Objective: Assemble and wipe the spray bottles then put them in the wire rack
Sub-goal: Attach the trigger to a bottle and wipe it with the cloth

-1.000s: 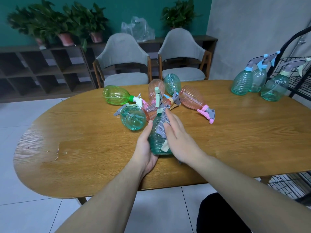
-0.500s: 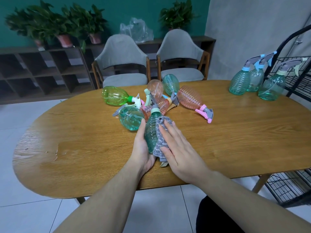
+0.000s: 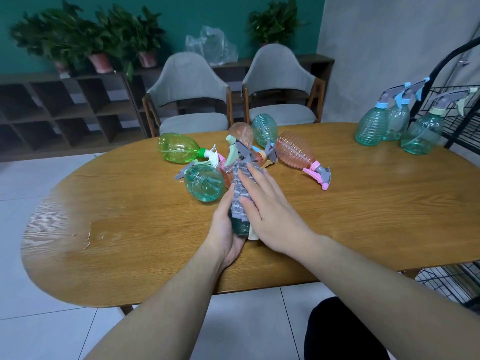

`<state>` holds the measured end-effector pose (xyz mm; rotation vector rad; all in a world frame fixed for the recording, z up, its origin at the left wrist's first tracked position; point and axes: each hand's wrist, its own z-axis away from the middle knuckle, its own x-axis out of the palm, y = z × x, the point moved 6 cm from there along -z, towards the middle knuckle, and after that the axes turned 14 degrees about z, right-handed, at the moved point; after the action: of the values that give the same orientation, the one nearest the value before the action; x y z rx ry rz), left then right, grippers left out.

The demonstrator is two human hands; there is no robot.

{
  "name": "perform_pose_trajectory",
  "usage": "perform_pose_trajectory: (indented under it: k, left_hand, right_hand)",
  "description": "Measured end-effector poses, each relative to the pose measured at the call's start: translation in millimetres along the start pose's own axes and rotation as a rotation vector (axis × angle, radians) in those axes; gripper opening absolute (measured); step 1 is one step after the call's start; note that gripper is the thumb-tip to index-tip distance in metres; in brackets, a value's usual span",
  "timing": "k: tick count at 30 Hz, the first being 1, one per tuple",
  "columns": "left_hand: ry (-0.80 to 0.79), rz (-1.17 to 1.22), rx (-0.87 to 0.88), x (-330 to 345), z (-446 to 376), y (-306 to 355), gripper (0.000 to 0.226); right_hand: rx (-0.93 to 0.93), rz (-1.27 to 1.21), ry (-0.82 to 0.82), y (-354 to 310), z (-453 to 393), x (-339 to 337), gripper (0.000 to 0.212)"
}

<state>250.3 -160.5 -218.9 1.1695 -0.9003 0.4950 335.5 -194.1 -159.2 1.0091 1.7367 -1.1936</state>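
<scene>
The table [image 3: 130, 229] is wood with a visible grain and a glossy, reflective finish. The bottles [image 3: 179, 148] are clear tinted plastic, glossy, several ribbed; their spray heads [image 3: 318, 174] look like opaque matt plastic. The cloth [image 3: 240, 193] is grey, nubbly and striped. The rack [image 3: 465, 126] at right is thin black wire. The far chairs [image 3: 189, 81] have matt grey fabric on wood frames.

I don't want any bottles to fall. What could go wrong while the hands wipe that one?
The left hand holds the teal bottle only near its base while the right hand presses the grey cloth on it, so it might slip. Its trigger head points into the pile of lying bottles, so a push could roll one, maybe the pink bottle.
</scene>
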Motion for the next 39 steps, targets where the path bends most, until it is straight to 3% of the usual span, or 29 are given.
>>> perform_pose_trajectory:
  k: [8,20,27,39]
  left_hand:
    - [0.035,0.071,-0.016,-2,2,0,0.042]
    - [0.046,0.062,-0.057,-4,5,1,0.066]
    - [0.048,0.009,-0.001,-5,4,3,0.065]
    - [-0.004,0.001,-0.021,1,4,1,0.051]
  right_hand:
    - [0.133,-0.304,-0.024,5,-18,3,0.048]
    - [-0.184,0.076,0.176,-2,39,22,0.053]
    - [-0.120,0.017,0.246,1,46,27,0.052]
    - [0.015,-0.012,0.010,4,-6,-4,0.051]
